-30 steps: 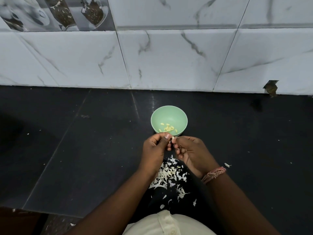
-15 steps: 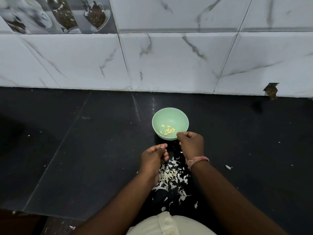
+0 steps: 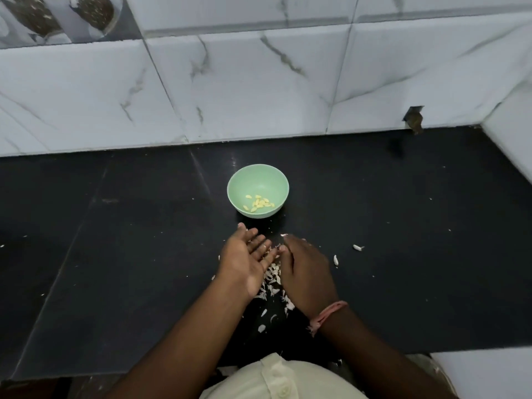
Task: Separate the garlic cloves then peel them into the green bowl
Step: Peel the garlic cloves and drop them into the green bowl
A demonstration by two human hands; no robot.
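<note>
A green bowl point(image 3: 258, 180) stands on the black counter and holds several peeled yellowish garlic cloves point(image 3: 259, 203). In front of it lies a heap of white garlic skins point(image 3: 272, 276). My left hand point(image 3: 244, 260) is open, palm turned up and tilted, its fingers straight beside the heap. My right hand point(image 3: 305, 272) lies palm down over the right side of the heap, fingers against the counter; what is under it is hidden. Two white garlic pieces point(image 3: 357, 247) point(image 3: 335, 260) lie loose to the right of my right hand.
The black counter point(image 3: 115, 240) runs left and right, backed by a white marble-tiled wall point(image 3: 230, 90). A white wall corner point(image 3: 512, 145) juts in at the far right. A small hole point(image 3: 414, 118) marks the wall base. The counter's front edge is near my body.
My right hand left the bowl's rim and came down onto the skins. My left hand opened out, palm up, beside the heap. The camera has tilted and moved closer.
</note>
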